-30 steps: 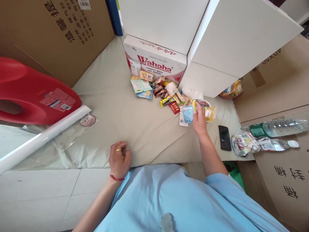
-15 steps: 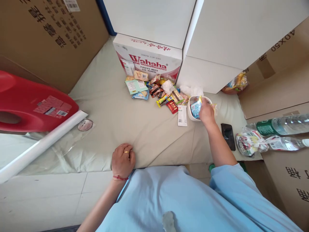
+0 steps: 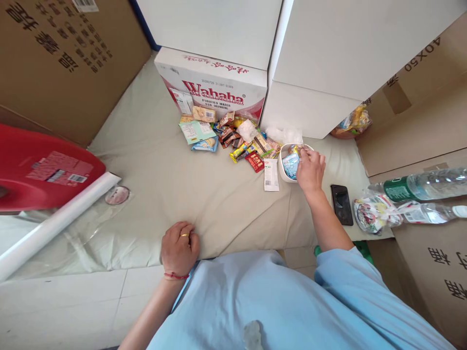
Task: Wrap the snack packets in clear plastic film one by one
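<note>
My right hand [image 3: 311,171] is over the right side of a small white bowl [image 3: 283,171], fingers apart and bent at its rim. Inside the bowl lie a blue-and-white snack packet [image 3: 291,165] and a brown-and-yellow wrapper [image 3: 296,148], partly hidden by my fingers. My left hand [image 3: 180,248] rests closed on the front edge of the cloth-covered surface [image 3: 215,194], with nothing seen in it. Left of the bowl are a white packet [image 3: 271,175], a red packet [image 3: 254,161] and a heap of mixed snacks [image 3: 228,135].
A Wahaha carton [image 3: 215,87] stands behind the snacks, beside white boxes [image 3: 314,107]. To the right lie a black phone [image 3: 342,204], a tied bag [image 3: 377,214] and plastic bottles [image 3: 434,187]. A red jug [image 3: 47,167] and white roll [image 3: 62,223] are at the left.
My right hand has shifted over the bowl's rim and its fingers have spread. The yellowish wrapper beside it no longer shows there. My left hand stays at the edge; the view has shifted slightly.
</note>
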`<move>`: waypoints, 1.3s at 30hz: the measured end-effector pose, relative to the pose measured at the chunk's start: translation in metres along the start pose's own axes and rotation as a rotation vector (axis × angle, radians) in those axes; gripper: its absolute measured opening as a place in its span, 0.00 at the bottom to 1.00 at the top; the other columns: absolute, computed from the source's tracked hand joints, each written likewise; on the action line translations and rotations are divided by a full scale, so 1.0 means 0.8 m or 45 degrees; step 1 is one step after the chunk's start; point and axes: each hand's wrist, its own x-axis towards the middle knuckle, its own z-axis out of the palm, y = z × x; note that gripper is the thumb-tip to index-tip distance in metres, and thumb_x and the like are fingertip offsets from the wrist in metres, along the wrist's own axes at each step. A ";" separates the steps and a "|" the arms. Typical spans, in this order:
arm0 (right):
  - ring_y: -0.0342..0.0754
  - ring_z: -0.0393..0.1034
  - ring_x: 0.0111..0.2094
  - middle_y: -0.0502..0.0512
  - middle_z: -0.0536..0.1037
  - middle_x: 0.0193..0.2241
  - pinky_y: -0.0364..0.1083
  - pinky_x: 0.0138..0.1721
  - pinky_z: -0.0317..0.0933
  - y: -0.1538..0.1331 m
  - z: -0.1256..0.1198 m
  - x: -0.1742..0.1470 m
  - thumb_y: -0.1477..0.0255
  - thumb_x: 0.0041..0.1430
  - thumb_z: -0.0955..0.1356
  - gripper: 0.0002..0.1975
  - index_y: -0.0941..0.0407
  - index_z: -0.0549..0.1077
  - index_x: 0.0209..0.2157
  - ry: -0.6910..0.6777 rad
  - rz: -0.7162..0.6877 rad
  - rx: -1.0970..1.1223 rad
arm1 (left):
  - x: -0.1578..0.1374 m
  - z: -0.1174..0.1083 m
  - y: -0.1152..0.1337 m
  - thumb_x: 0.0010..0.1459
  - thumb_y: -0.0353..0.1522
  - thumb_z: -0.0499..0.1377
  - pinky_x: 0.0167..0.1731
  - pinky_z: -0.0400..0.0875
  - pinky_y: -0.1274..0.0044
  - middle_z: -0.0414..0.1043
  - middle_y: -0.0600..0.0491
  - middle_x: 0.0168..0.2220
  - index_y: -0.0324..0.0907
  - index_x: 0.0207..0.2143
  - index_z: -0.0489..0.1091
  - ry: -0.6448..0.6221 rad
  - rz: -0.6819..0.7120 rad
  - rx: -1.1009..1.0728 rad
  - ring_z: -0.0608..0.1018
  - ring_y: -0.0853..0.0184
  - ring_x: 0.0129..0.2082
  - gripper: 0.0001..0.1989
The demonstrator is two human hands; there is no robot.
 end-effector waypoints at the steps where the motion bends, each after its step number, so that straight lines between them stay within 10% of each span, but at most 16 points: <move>1: 0.63 0.63 0.54 0.68 0.72 0.55 0.62 0.55 0.59 0.001 -0.004 -0.009 0.72 0.69 0.58 0.22 0.55 0.74 0.59 0.059 -0.004 0.018 | 0.000 0.000 0.000 0.57 0.23 0.58 0.47 0.72 0.64 0.76 0.44 0.42 0.43 0.40 0.72 -0.003 -0.001 -0.002 0.78 0.54 0.47 0.10; 12: 0.56 0.71 0.48 0.62 0.78 0.47 0.55 0.52 0.67 0.027 0.001 -0.100 0.67 0.71 0.58 0.19 0.54 0.79 0.48 -0.026 -0.007 0.272 | 0.003 -0.001 0.000 0.57 0.24 0.58 0.46 0.72 0.64 0.76 0.44 0.41 0.43 0.40 0.72 -0.007 0.028 0.021 0.78 0.54 0.45 0.10; 16: 0.56 0.73 0.44 0.68 0.76 0.51 0.54 0.48 0.68 0.070 -0.018 -0.074 0.60 0.71 0.59 0.24 0.59 0.73 0.57 0.249 0.311 0.271 | 0.002 0.001 -0.001 0.57 0.24 0.58 0.45 0.72 0.63 0.76 0.43 0.41 0.42 0.40 0.72 0.007 0.031 0.037 0.78 0.53 0.45 0.10; 26: 0.61 0.73 0.48 0.69 0.80 0.46 0.54 0.49 0.65 0.076 0.020 0.009 0.62 0.70 0.58 0.26 0.60 0.74 0.60 -0.241 0.296 0.077 | -0.002 0.004 -0.003 0.55 0.26 0.58 0.47 0.72 0.62 0.77 0.45 0.41 0.44 0.38 0.73 -0.058 -0.116 -0.051 0.79 0.54 0.45 0.09; 39: 0.61 0.62 0.61 0.72 0.69 0.57 0.59 0.61 0.59 0.033 0.001 -0.060 0.60 0.74 0.58 0.26 0.60 0.69 0.62 0.208 0.032 0.159 | -0.002 0.003 -0.002 0.59 0.25 0.57 0.46 0.71 0.64 0.76 0.44 0.42 0.43 0.39 0.72 -0.020 -0.049 -0.004 0.78 0.55 0.45 0.08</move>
